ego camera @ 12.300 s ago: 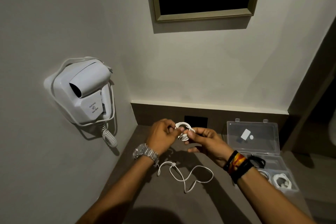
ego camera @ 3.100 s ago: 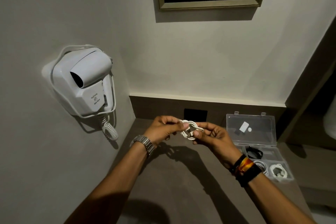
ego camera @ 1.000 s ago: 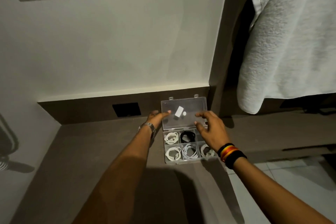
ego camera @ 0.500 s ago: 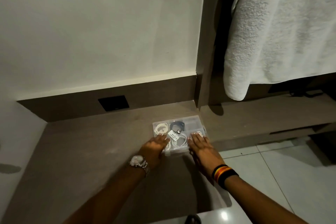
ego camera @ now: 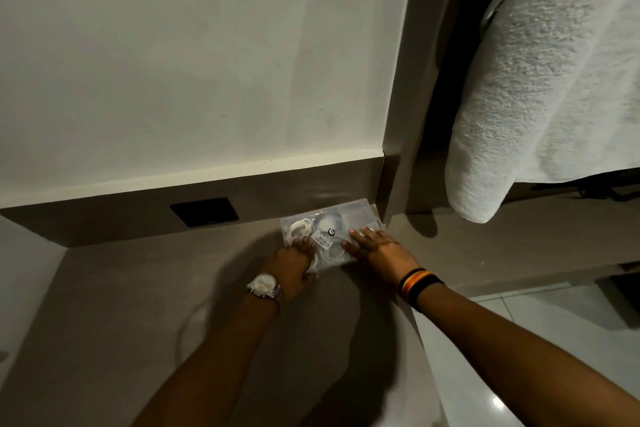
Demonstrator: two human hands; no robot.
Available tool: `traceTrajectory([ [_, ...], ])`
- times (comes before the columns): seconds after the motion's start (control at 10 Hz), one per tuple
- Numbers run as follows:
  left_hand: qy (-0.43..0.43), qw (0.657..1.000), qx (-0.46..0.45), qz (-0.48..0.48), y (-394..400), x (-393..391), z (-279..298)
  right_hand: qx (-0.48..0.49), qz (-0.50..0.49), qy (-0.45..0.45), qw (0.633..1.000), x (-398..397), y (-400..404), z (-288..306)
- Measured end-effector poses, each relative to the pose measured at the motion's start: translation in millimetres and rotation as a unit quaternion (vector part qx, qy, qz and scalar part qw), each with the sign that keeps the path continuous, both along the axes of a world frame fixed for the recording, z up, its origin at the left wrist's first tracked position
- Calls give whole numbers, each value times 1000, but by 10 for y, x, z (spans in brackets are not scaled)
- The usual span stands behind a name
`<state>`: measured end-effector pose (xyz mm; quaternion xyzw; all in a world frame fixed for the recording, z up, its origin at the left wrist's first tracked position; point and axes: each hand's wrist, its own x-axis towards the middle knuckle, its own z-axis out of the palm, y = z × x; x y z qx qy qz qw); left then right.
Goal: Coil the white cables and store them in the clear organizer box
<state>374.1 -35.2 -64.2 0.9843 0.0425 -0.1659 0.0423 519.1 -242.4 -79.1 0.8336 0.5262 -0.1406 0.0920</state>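
Observation:
The clear organizer box (ego camera: 353, 216) lies on the brown counter (ego camera: 138, 305) with its lid down, close to the back panel and the corner post. Through the lid I see white coiled cables (ego camera: 300, 227) and a darker coil, blurred. My left hand (ego camera: 294, 265) grips the box's front left corner, fingers on the lid and thumb at the front edge. Flat on the lid's right half rests my right hand (ego camera: 375, 248), its fingers spread and holding nothing. A small white label (ego camera: 322, 240) shows on the lid between the hands.
A black wall plate (ego camera: 204, 211) sits in the back panel left of the box. A brown post (ego camera: 398, 114) rises just right of it. A white towel (ego camera: 554, 80) hangs at upper right. The counter ends at right above a tiled floor (ego camera: 519, 340).
One second ago the lid stood open with both hands on it; now it is down over the cables. Both hands have stayed on the lid, and the box lies nearer the back panel.

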Motion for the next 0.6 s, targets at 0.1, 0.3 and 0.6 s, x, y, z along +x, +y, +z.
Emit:
traceTrajectory([
  [0.1,33,999,25,1,53,193,6,-38,35,-55,997,45,115,-22],
  [0.3,66,995,75,-11,51,253,-89,-10,9,-56,998,-88,96,-178],
  [0.6,-126,989,-10,72,165,-367,184,169,-207,46,963,-1056,203,161],
])
